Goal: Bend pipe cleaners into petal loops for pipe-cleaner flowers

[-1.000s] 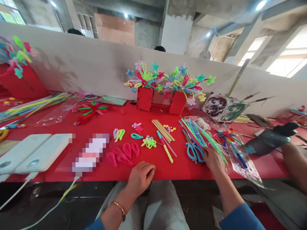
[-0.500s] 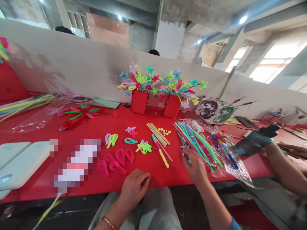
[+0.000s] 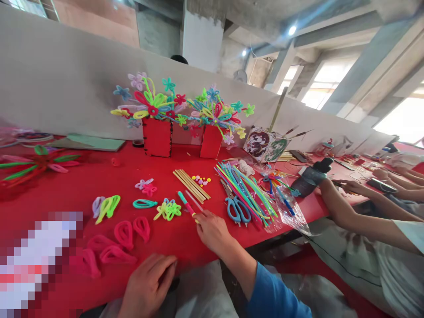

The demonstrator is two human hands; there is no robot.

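Observation:
My right hand (image 3: 213,230) is over the table with its fingers closed around the lower part of a slim pen-like stick (image 3: 186,203), which has a teal end and a pink and yellow body. My left hand (image 3: 150,280) rests at the table's front edge, fingers together and curled, with nothing visible in it. Ahead of it lie several pink pipe-cleaner loops (image 3: 124,235). Nearer my right hand are a yellow-green pipe-cleaner flower (image 3: 172,210), a teal loop (image 3: 145,203) and wooden sticks (image 3: 192,184). Blue-handled scissors (image 3: 236,210) lie to its right.
Loose pipe cleaners (image 3: 247,194) lie beside the scissors. Two red boxes (image 3: 157,138) of pipe-cleaner flowers stand by the white partition (image 3: 82,88). A dark bottle (image 3: 309,180) and a co-worker's arm (image 3: 361,214) are to the right. A blurred-out object (image 3: 39,260) occupies the left.
My right hand has left the scissors' handles and moved left to the pen-like stick. The view has turned rightward, and my left hand stays curled at the edge.

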